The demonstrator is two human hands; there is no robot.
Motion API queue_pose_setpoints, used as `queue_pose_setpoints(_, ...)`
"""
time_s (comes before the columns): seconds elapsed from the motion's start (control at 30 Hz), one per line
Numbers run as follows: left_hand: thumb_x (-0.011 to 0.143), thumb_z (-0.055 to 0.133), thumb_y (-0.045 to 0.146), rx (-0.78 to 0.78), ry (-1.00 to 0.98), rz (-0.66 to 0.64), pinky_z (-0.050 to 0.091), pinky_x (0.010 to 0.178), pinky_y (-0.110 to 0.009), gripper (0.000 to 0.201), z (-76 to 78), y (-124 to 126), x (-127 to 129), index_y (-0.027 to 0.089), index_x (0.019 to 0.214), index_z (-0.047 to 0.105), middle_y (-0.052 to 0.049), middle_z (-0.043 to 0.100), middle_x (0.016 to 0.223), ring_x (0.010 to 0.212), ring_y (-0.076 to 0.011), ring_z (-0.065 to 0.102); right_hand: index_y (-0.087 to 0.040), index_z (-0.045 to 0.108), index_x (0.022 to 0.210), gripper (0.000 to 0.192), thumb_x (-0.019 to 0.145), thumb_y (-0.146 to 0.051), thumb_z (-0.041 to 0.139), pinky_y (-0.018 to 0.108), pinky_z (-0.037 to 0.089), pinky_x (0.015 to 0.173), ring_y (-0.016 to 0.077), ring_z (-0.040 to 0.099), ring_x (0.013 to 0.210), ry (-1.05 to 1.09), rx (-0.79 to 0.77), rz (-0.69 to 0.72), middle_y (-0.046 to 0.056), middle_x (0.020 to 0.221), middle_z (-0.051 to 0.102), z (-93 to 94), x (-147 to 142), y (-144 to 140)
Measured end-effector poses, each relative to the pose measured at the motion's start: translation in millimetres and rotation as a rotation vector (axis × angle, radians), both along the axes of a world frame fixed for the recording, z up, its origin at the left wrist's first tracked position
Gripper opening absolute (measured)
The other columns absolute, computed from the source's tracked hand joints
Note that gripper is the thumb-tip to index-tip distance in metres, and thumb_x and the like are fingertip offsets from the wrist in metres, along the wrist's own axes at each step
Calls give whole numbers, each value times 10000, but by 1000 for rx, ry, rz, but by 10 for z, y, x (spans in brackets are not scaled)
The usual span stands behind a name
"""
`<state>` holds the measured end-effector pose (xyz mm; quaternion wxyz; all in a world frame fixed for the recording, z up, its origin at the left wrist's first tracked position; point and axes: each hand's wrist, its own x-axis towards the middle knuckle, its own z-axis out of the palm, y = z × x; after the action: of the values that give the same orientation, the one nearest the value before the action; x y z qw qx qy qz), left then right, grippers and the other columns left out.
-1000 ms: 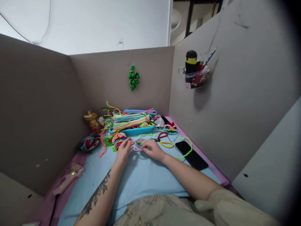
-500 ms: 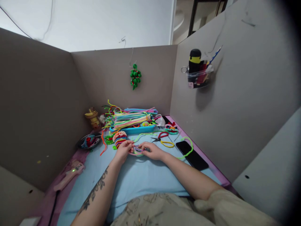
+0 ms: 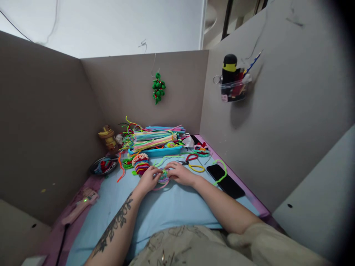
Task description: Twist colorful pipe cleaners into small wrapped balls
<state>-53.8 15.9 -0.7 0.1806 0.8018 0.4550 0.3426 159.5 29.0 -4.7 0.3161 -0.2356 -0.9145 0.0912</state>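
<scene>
Between my hands, low over the blue cloth, is a small piece of bent pipe cleaners [image 3: 163, 178] in pink, green and lilac. My left hand [image 3: 150, 177] pinches its left side with fingers closed. At its right side, my right hand [image 3: 179, 173] grips the edge with thumb and bent fingers. A pink strand curves out below toward me. The fingers hide part of the piece. Just left of my hands lies a striped, rainbow-coloured pipe-cleaner piece [image 3: 141, 164] with a pale peach ruffled rim.
Behind stands a blue tray [image 3: 158, 152] heaped with pipe cleaners [image 3: 155, 139]. Scissors [image 3: 195, 168] and a phone [image 3: 229, 181] under a green pipe cleaner lie right. A dark bowl [image 3: 95, 170], a cup [image 3: 108, 138] and a pink glue gun [image 3: 83, 206] are left. Grey partitions [image 3: 144, 92] enclose the table.
My hands have shifted their hold on the pipe-cleaner piece. My right fingers have straightened and reach over its top, and more of the piece and its pink strand shows. The view tilted slightly.
</scene>
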Motion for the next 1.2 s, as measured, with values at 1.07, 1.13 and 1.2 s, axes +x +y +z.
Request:
queue_pose_setpoints(1.07,798,452,172,-59,310,-239,370,663,-249,198,113,-100,102,168,759,646,-38,625,727,704,-157,538,-185,614,914,166,755,-139,601,302,428,843,158,513,916,165,-233,-32,50,976,516,-44,-57,-43)
queue_pose_setpoints(1.13,800,441,186,-90,274,-201,357,611,-243,200,104,-94,112,162,742,631,-28,598,683,646,-146,515,-176,586,901,182,727,-131,607,264,441,726,132,503,759,216,-269,-104,9,829,521,-48,-85,-55)
queue_pose_setpoints(1.2,801,437,207,-122,241,-167,342,576,-238,202,86,-82,118,157,736,622,-18,576,653,608,-136,494,-170,567,826,124,718,-111,579,228,423,628,108,473,643,233,-333,-119,-26,709,512,-60,-109,-66)
